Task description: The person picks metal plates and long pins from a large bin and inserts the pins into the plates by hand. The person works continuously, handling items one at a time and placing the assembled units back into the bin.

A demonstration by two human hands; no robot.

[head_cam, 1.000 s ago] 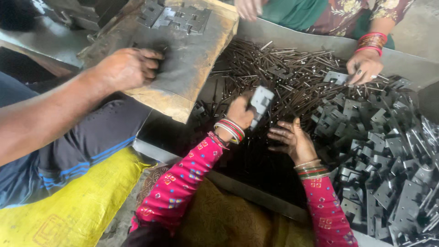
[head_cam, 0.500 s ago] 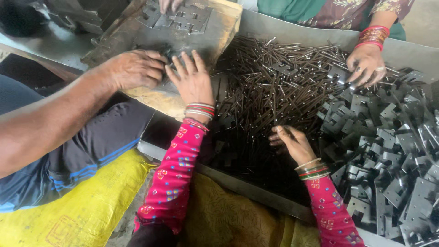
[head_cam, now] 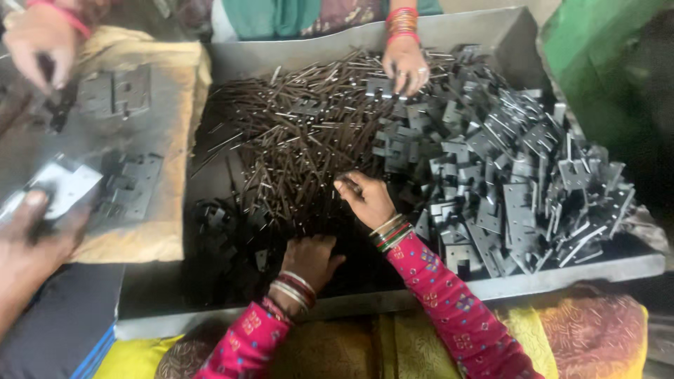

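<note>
Now back in the tray (head_cam: pixel 491 284): left hand (head_cam: pixel 309 260) down flat, fingers spread, empty (plate gone); right hand (head_cam: pixel 365 198) pinching among pins (head_cam: pixel 295 140), contents unclear.

Thin dark pins (head_cam: pixel 295 140) are heaped loose and crisscrossed in the middle of the tray (head_cam: pixel 491 31). Grey hinge leaves (head_cam: pixel 519 175) are piled in a jumble on its right side, touching the pins. A few dark leaves (head_cam: pixel 221 231) are scattered at lower left.
</note>
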